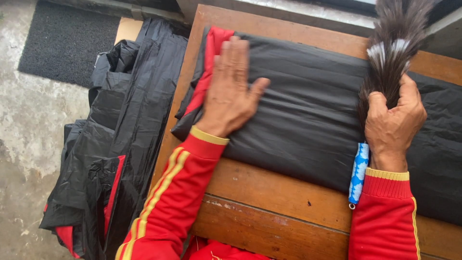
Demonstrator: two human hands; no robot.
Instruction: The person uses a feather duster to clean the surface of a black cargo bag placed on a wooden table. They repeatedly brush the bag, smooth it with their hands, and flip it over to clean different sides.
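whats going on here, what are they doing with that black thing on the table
A person in red sleeves with yellow stripes is working over a folded black cloth with a red edge, laid on a wooden table. The left hand is pressed flat, fingers spread, on the cloth's left end. The right hand grips a feather duster by its blue patterned handle, with the dark feathers resting on the cloth's far edge. More black sheeting lies piled on the floor left of the table.
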